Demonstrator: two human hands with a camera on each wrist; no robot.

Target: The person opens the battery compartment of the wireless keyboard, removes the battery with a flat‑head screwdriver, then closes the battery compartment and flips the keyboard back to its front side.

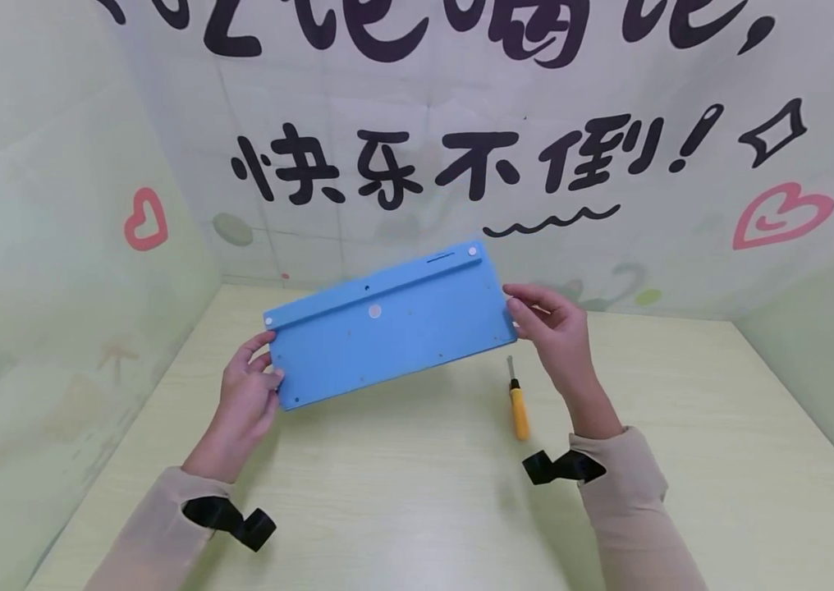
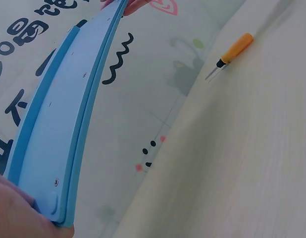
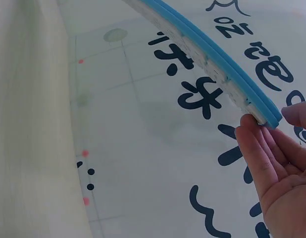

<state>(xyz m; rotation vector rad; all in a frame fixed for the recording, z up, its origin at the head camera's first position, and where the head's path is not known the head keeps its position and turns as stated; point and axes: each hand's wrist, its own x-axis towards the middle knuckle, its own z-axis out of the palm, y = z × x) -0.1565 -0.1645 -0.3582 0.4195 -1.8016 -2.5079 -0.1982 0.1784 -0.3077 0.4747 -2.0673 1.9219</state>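
The keyboard (image 1: 402,345) is above the desk (image 1: 387,492), between the left grip (image 1: 243,398) at its left end and the right grip (image 1: 557,328) at its right; the screwdriver (image 1: 519,413) lies on the desk, left of the right sleeve (image 1: 627,484), with the backdrop (image 1: 387,98) behind.

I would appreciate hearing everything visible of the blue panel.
The blue panel looks like the underside of a plastic keyboard: rectangular, with a raised strip along its upper edge, a pale disc near the middle and small dark spots. White keys seem to line the other face. It is held above the table, tilted with its right end higher, the left hand and right hand gripping its two ends.
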